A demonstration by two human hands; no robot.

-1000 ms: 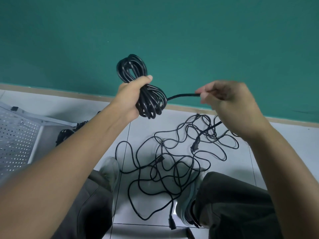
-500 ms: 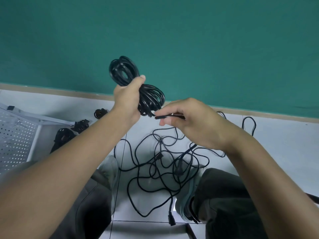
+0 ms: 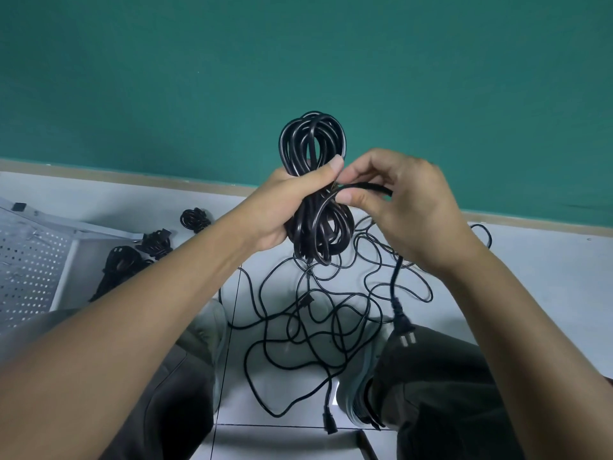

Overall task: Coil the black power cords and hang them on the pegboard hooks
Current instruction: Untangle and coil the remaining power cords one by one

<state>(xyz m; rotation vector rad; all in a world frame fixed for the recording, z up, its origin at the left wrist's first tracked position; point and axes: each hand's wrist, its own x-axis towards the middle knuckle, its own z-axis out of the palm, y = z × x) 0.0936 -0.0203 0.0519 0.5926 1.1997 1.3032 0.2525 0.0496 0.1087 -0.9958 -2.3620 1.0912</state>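
My left hand (image 3: 282, 207) grips a coiled black power cord (image 3: 313, 141) around its middle, holding it upright in front of the green wall. My right hand (image 3: 404, 207) pinches the loose tail of that cord (image 3: 368, 187) right beside the coil. The tail hangs down under my right hand and ends in a two-pin plug (image 3: 403, 330) above my right knee. A tangle of thin black cords (image 3: 315, 320) lies on the white tiled floor between my feet. The white pegboard (image 3: 30, 270) lies at the far left.
Three coiled black cords lie on the floor beside the pegboard: one (image 3: 195, 220) near the wall, one (image 3: 156, 242) below it, one (image 3: 121, 263) at the pegboard's edge. My knees and shoes frame the tangle. A cord connector (image 3: 330, 423) lies on the near tiles.
My right hand came in from the right with the cord's tail, to right beside the coil. The coil in my left hand turned upright and sits nearer the centre.
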